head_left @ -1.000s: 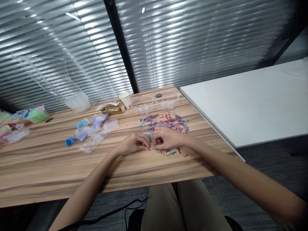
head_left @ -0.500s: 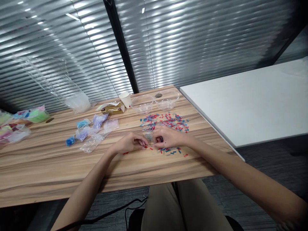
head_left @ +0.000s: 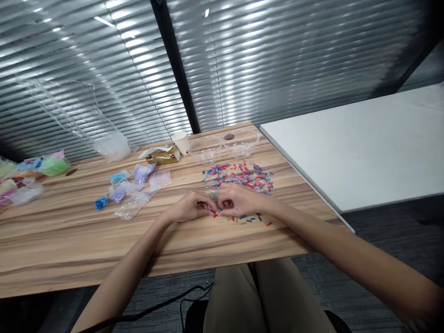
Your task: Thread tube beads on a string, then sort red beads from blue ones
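Observation:
My left hand (head_left: 192,206) rests low over the wooden table, its thumb and fingertips pinched at a small red piece (head_left: 215,215). Close against it, my right hand (head_left: 238,199) has curled fingers, with the thumb tip beside that same red piece; what its fingers hold, if anything, is too small to make out. Just beyond both hands lies a loose spread of small red, blue and clear pieces (head_left: 255,175), partly hidden by my right hand. More blue and red pieces (head_left: 248,219) lie scattered on the near side of that hand.
Two clear round bowls (head_left: 207,152) stand behind the spread, near a white paper cup (head_left: 181,142) and a gold packet (head_left: 163,155). Small bags with purple and blue contents (head_left: 143,173) lie left. Coloured bags (head_left: 55,164) sit farther left. A white table (head_left: 357,152) adjoins at right.
My left hand has shifted slightly right, and the hands are now closer together. The red piece at the fingertips moved right with it. My right hand's fingers have curled in more.

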Available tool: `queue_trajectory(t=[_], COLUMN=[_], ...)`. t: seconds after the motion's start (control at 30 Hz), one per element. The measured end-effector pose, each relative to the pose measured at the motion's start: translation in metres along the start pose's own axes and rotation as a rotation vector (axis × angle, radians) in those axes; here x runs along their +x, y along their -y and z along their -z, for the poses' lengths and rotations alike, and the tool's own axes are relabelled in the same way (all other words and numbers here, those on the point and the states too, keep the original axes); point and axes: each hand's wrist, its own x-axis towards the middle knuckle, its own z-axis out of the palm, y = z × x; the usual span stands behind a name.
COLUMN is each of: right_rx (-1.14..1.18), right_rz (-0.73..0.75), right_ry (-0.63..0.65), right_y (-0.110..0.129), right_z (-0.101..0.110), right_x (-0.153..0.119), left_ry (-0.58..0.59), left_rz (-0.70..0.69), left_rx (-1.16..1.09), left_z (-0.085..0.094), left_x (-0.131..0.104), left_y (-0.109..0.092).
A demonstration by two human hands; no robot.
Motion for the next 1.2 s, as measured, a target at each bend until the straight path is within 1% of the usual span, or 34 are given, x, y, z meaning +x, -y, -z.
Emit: queue_trajectory(t=[0.2,0.3,0.43,0.57,0.77,1.2], right_rx=[-0.016,-0.026,-0.030,-0.021,-0.003,0.002], right_rz=[0.020,0.028,0.033,0.032,0.035,0.005], right_ry=[-0.013,-0.029,-0.030,-0.029,-0.029,-0.021], right_y=[-0.0006,-0.0010,-0.0020,-0.0027,-0.0019,-0.0004], right_z=[-0.0028,-0.0045,-0.0051,-0.0041,-0.0022,0.0003], right_x=[0.0004,0.0011,0.0011,0.0006,0.0000,0.0001], left_ry=[-0.006,0.023,0.023,0.000,0.013,0.070], left_rz=[0.009,0.020,0.010,-0.001,-0.003,0.054], left_rx=[-0.031,-0.052,0.005,0.052,0.000,-0.063], left_z=[0.0003,0.0007,-0.0008,-0.0028,-0.0019,0.0017], left_x=[-0.0007,-0.0008,0.0005,0.0014,0.0003,-0.0014], left_y=[-0.0001,-0.0026,-0.0070,-0.0050,0.0018,-0.0018])
